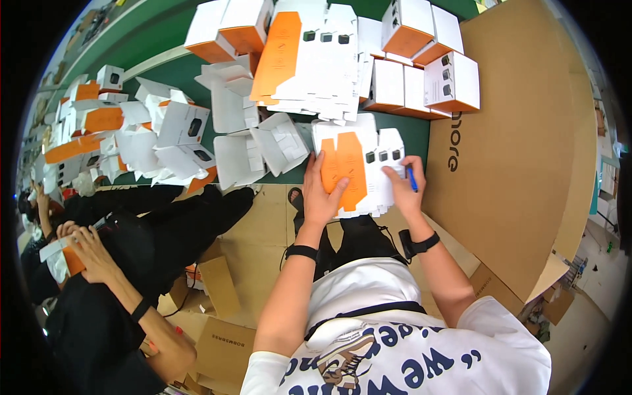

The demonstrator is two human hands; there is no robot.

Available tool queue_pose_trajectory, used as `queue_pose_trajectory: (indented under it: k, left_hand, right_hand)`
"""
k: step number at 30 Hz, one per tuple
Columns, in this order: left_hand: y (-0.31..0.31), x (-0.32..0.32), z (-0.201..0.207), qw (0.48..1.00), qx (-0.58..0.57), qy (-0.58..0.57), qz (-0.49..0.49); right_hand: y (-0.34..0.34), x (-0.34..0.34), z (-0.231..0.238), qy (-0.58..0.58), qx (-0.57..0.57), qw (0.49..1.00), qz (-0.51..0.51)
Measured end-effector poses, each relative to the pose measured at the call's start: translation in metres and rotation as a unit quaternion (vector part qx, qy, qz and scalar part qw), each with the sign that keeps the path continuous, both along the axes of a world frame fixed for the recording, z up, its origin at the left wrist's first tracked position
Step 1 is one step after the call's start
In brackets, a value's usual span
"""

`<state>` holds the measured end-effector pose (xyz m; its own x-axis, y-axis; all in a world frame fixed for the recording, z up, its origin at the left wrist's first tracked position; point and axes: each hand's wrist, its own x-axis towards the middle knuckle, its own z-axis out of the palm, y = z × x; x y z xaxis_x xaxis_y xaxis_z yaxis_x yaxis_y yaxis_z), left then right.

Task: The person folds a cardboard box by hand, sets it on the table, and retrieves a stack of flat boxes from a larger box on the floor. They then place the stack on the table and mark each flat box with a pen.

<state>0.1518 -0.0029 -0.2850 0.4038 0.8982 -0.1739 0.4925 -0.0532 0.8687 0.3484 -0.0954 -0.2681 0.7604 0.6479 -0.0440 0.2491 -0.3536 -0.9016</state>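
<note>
Flat, unfolded cartons (pixel 351 171), white with orange panels and small pictures of a dark device, lie in a small stack at the table's front edge. My left hand (pixel 322 192) grips the stack's left side, its thumb over the orange panel. At the right edge, my right hand (pixel 406 187) pinches the cartons with its thumb on top. A slim blue tool like a pen or cutter (pixel 413 179) sticks out between the right hand's fingers. Behind the cartons rises a taller pile of flat cartons (pixel 316 66). Open white boxes (pixel 238 161) stand to the left.
Closed white-and-orange boxes (pixel 408 33) stand at the back. A big brown cardboard sheet (pixel 507 145) rises on the right. Many opened boxes (pixel 178 125) crowd the green table's left part. A co-worker's hand (pixel 92 253) holds a small box at lower left. Brown cartons (pixel 224 352) sit on the floor.
</note>
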Motion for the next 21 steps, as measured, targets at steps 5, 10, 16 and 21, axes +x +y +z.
queue_pose_trajectory:
  k: [5,10,16,21]
  left_hand:
    - [0.001,-0.006,0.000,1.000,0.021,0.003,-0.009]
    - [-0.006,0.004,0.007,0.995,0.066,0.066,-0.029]
    - [-0.014,0.009,-0.001,0.991,0.046,0.118,-0.036]
    - [-0.014,0.013,0.002,0.991,0.049,0.118,-0.032]
  right_hand:
    - [-0.039,0.019,0.056,-0.001,-0.017,0.998,0.054]
    - [0.001,-0.001,0.143,0.169,0.038,0.983,0.057]
    - [0.141,-0.004,0.145,0.175,0.137,0.974,0.047]
    - [0.093,0.015,0.085,0.077,0.017,0.994,0.070]
